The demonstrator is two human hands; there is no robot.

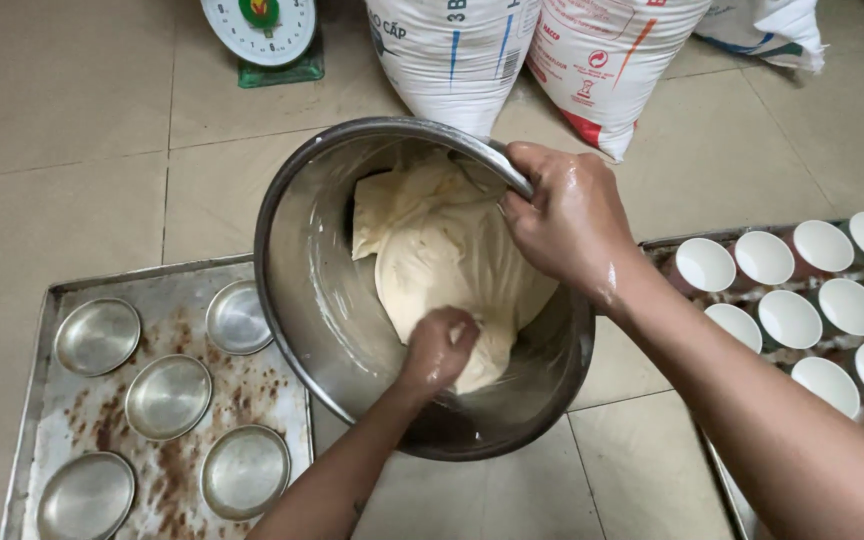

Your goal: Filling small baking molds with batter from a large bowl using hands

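Left hand [439,350] grip closed in batter [442,260], right hand [562,220] grip clamped on steel bowl [312,300] rim

At the top of my view I see three sacks standing on the tiled floor. The middle sack [452,55] is white with blue printing and a small barcode patch, right behind the rim of the big bowl. Touching it on its right is a second white sack [607,65] with red and orange printing, leaning outward. A third white sack [767,28], with blue marks, lies in the top right corner. Well left of them stands a scale's round white dial [258,28] on a green base.
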